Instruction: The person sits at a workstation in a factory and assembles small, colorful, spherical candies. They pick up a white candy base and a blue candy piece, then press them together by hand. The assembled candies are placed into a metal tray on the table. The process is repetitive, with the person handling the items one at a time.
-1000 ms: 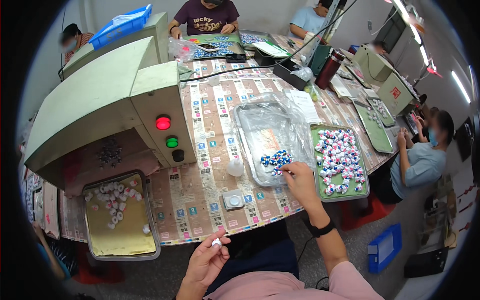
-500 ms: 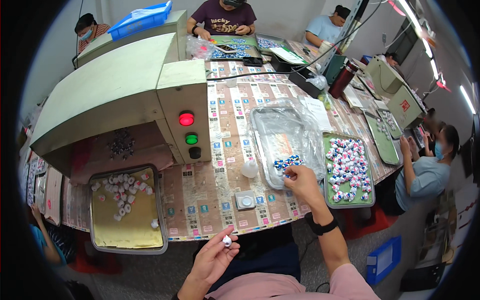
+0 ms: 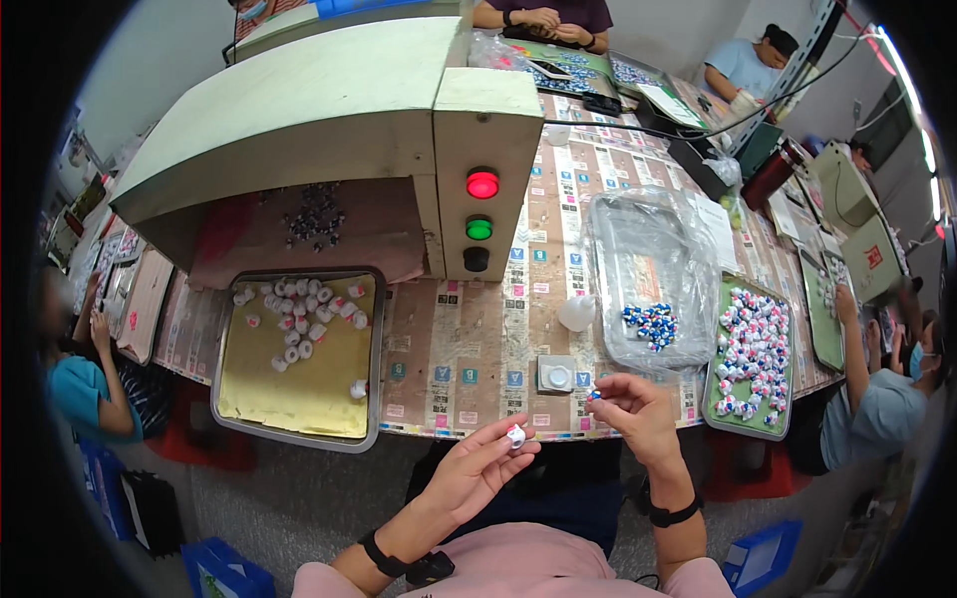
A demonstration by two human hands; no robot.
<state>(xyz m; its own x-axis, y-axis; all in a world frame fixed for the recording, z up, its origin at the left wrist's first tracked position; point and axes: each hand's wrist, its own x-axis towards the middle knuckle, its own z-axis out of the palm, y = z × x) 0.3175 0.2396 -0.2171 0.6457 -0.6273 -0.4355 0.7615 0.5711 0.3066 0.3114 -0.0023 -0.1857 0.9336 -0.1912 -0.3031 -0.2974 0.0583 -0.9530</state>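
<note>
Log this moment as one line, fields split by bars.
Left hand: holds white piece | Right hand: pinches small blue piece | Contact: pieces apart | Ahead: blue pieces in grey tray

A strip of patterned table cover is lying bare between the left tray and the small white block, offering a hand passage. The beige machine is blocking its far left, while a channel is running rearward between the machine and the film-wrapped tray; the white bottle is standing at this channel's right side, behind the block, narrowing it. The left hand and the right hand are hovering around the cover's near edge, a free gap separating them.
</note>
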